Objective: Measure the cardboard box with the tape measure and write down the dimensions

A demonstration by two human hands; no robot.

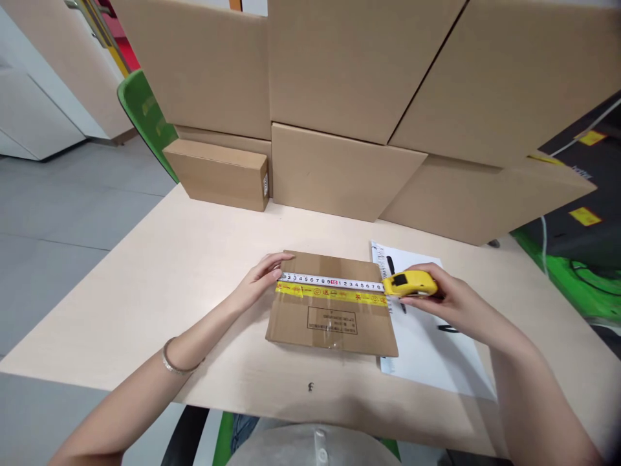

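A flat cardboard box (286,320) lies on the table, with a strip of yellow printed packing tape (315,292) across its top and a printed frame below that. The white blade (334,282) of a tape measure stretches across the box just above the yellow strip. At the box's left edge, my left hand (257,278) pins the blade's end under the thumb, its fingers along the edge. My right hand (449,298) is closed around the yellow tape measure case (414,283), at the box's right edge. The right fingertips are partly hidden behind the case.
Under my right hand lies a white notepad (427,359) with a black pen (391,265) on it. A smaller closed carton (218,175) and large cardboard panels (334,168) stand along the table's far side. Dark equipment with green material (567,278) is at the right.
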